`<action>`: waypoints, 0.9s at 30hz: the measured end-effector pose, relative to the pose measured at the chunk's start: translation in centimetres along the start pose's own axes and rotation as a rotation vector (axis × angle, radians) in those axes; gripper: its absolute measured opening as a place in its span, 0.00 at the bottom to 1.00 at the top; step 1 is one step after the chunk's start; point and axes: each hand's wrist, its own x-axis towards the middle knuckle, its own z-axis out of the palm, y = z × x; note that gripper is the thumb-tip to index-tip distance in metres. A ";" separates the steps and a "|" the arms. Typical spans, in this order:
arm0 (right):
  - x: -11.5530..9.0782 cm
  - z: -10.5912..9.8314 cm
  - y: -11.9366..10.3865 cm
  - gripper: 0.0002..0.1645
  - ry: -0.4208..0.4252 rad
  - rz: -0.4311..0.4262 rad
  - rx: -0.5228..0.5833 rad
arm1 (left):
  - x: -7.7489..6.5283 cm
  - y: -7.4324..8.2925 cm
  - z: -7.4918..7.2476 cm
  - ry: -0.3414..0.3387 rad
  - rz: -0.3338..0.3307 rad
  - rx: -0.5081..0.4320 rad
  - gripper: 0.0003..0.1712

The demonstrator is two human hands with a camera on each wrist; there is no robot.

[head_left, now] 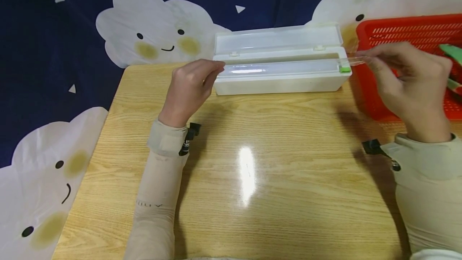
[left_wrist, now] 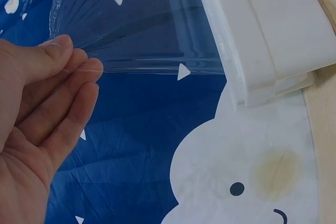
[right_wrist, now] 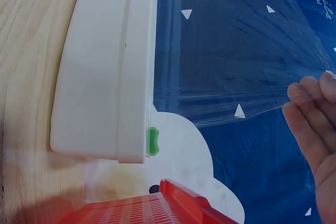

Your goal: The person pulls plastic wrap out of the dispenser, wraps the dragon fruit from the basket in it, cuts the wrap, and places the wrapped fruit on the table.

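Observation:
A long white cling film dispenser (head_left: 281, 85) lies at the back of the table, its lid (head_left: 278, 39) raised. From it stretches a sheet of clear cling film (left_wrist: 142, 35), drawn taut between both hands and creased near the fingers. My left hand (head_left: 189, 87) pinches one corner between thumb and fingertips, by the dispenser's left end. Beyond the right end, my right hand (head_left: 418, 79) pinches the opposite corner; in the right wrist view its thumb is partly out of frame. A small green slider (right_wrist: 152, 141) sits at the dispenser's right end.
To the right, a red plastic basket (head_left: 368, 87) stands close beside the dispenser, with green items (head_left: 452, 53) inside. The wooden table (head_left: 288, 171) spreads out in front. Behind and to the left hangs a dark blue cloth (head_left: 83, 7) with white clouds.

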 end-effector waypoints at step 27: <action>0.0 -0.2 -0.6 0.12 0.021 0.007 0.051 | 0.1 0.6 -0.8 0.028 0.041 0.013 0.10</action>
